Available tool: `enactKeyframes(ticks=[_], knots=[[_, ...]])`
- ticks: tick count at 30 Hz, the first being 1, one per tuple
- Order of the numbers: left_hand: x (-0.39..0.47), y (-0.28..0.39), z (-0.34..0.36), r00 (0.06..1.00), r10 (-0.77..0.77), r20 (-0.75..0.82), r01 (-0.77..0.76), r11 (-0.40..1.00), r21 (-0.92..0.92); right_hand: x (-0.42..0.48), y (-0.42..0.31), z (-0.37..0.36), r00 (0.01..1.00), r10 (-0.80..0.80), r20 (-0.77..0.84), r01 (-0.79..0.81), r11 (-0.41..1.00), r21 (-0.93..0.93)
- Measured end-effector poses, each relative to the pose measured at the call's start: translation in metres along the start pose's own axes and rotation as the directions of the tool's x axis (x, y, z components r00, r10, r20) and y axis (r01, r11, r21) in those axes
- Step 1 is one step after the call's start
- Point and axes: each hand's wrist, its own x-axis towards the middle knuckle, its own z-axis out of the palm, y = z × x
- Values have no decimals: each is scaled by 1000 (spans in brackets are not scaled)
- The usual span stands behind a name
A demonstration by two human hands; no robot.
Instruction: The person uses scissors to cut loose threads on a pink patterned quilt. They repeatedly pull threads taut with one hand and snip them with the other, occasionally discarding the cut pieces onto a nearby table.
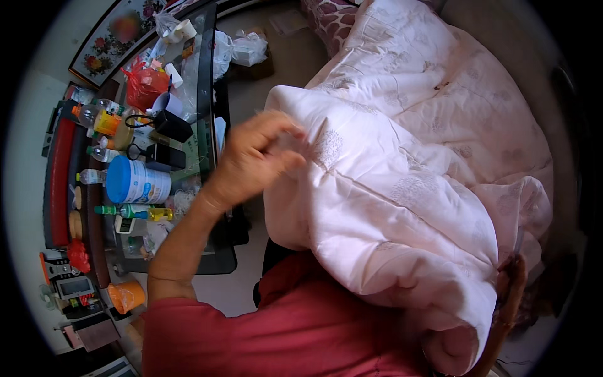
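Observation:
A thick pale pink quilt [405, 188] with round, textured motifs is heaped across my lap and the bed side, with a stitched seam along its near fold. My left hand [268, 153], blurred, is at the quilt's left edge, thumb and forefinger apart and nothing visible between them. At the far right, my right hand [511, 271] is in shadow beside a fold of the quilt, near a thin greyish strip; its fingers are partly hidden, and its grip is unclear.
To the left, a glass-topped table [221, 259] bears bottles, a blue-lidded tub [141, 181], black boxes [165, 157] and a red plastic bag [146, 87]. An orange bin [126, 296] stands by its near end. White bags [248, 48] lie on a box beyond.

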Motion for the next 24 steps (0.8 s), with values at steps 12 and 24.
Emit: enactKeyframes(ticks=[12, 24], knots=[[-22, -1, 48, 992, 63, -107, -39, 976, 214, -92, -184, 296, 464, -190, 865, 62, 981, 182], [-23, 3, 31, 1000, 5, -17, 0, 958, 287, -132, -90, 309, 69, 111, 991, -772, 635, -17]])
